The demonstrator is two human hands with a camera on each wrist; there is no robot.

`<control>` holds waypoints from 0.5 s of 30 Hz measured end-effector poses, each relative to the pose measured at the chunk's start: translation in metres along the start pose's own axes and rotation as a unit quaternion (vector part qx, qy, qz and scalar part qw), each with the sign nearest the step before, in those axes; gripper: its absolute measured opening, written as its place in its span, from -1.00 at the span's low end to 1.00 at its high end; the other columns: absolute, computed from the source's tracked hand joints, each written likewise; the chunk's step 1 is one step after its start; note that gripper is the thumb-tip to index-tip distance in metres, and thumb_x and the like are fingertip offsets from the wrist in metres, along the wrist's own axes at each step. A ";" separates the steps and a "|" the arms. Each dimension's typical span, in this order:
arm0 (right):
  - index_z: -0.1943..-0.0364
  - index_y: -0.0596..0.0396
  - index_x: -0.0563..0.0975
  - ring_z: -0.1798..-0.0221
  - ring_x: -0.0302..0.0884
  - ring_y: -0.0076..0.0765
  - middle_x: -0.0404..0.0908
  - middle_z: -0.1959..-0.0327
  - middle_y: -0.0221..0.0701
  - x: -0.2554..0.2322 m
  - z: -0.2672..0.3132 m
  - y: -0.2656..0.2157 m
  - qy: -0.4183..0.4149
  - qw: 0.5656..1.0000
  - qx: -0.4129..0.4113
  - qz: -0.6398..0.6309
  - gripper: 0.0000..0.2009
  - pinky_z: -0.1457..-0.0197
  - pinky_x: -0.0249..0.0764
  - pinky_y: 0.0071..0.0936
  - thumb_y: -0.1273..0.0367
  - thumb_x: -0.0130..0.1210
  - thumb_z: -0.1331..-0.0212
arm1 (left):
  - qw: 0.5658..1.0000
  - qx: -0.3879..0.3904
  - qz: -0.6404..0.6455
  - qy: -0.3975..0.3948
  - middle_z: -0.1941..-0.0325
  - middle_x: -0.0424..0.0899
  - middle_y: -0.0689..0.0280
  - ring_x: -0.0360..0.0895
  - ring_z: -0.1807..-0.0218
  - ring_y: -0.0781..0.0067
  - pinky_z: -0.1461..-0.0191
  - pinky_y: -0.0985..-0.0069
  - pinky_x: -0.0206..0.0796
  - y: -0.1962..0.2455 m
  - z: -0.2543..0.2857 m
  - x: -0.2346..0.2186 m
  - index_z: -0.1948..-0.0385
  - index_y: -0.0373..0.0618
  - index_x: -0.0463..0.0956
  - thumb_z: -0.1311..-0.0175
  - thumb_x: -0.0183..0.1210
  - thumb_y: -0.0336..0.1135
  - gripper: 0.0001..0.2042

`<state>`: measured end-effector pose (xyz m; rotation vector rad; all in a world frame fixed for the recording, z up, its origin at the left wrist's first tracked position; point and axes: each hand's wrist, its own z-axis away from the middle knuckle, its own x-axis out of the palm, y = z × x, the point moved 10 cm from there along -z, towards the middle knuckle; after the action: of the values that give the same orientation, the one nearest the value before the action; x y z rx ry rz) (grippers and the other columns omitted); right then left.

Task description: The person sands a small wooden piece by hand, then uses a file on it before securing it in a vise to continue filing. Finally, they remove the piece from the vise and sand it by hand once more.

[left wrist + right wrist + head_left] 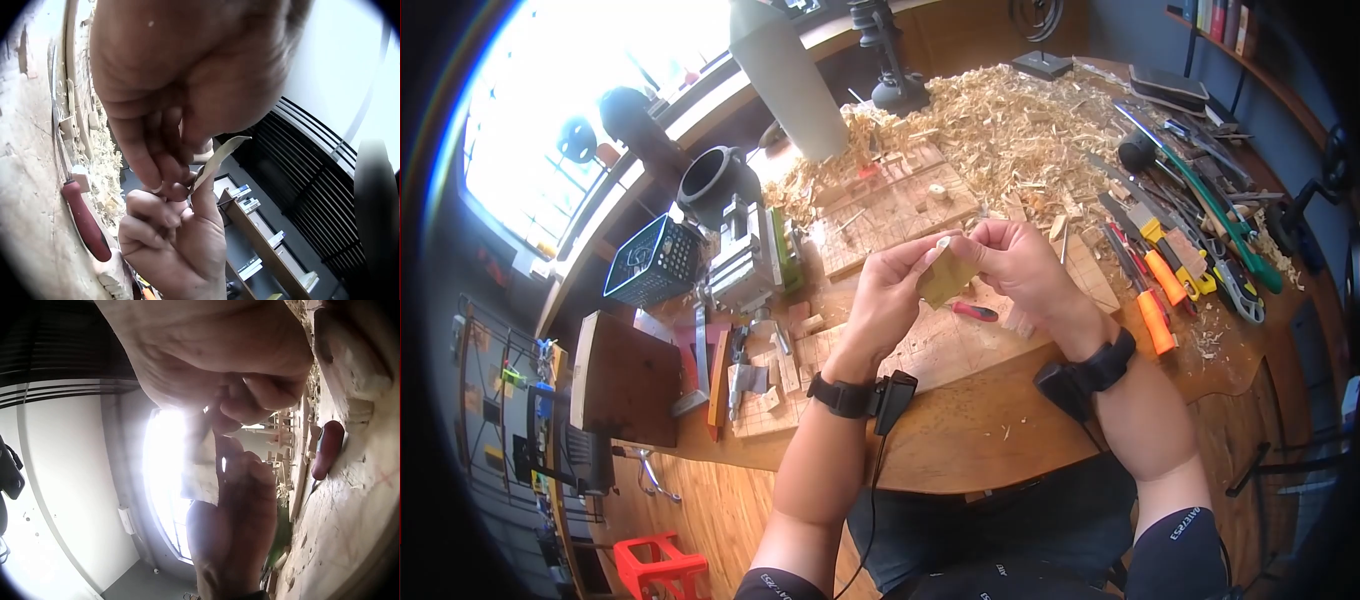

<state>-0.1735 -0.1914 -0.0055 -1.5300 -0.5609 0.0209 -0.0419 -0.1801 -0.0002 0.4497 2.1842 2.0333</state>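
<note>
Both hands meet in front of the chest, above the workbench. My left hand [888, 298] pinches a small, thin, yellow-olive piece of sandpaper [947, 279] near its edge. From the other side, the right hand [1032, 272] pinches the same piece with thumb and curled fingers. In the left wrist view the sandpaper [220, 161] bends in a curve. A tiny pale piece [943, 242] shows at the meeting fingertips; I cannot tell what it is. Below the hands, a red-handled carving tool [976, 313] lies on the wooden board [930, 368].
Wood shavings [1020, 115] heap across the back of the bench. Orange-handled tools [1155, 320] and other hand tools lie at the right. On the left stand a metal vise [740, 265], a dark crate [652, 260] and a wooden box [625, 380]. A tall pale cylinder [790, 80] rises behind.
</note>
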 end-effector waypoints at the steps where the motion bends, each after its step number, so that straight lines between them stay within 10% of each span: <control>1: 0.36 0.14 0.65 0.41 0.45 -0.76 0.62 0.46 -0.58 -0.001 -0.001 0.000 0.002 1.000 -0.008 0.021 -0.70 0.37 0.39 -0.69 0.17 0.36 -0.33 | 1.000 0.005 -0.007 -0.001 -0.03 0.77 0.26 0.69 0.01 0.57 -0.09 0.57 0.54 0.003 0.001 0.002 -0.18 -0.28 0.61 -0.50 0.21 -0.35 -0.69; 15: 0.37 0.19 0.73 0.53 0.43 -0.79 0.62 0.57 -0.59 0.000 0.002 -0.011 0.042 0.988 -0.082 0.122 -0.68 0.49 0.35 -0.71 0.16 0.39 -0.30 | 0.998 0.047 -0.041 0.007 -0.06 0.76 0.22 0.68 -0.05 0.54 -0.15 0.58 0.53 0.012 0.003 0.003 -0.19 -0.32 0.59 -0.54 0.13 -0.41 -0.70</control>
<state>-0.1780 -0.1900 0.0049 -1.7439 -0.3114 0.0995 -0.0423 -0.1752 0.0119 0.3496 2.2736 1.9045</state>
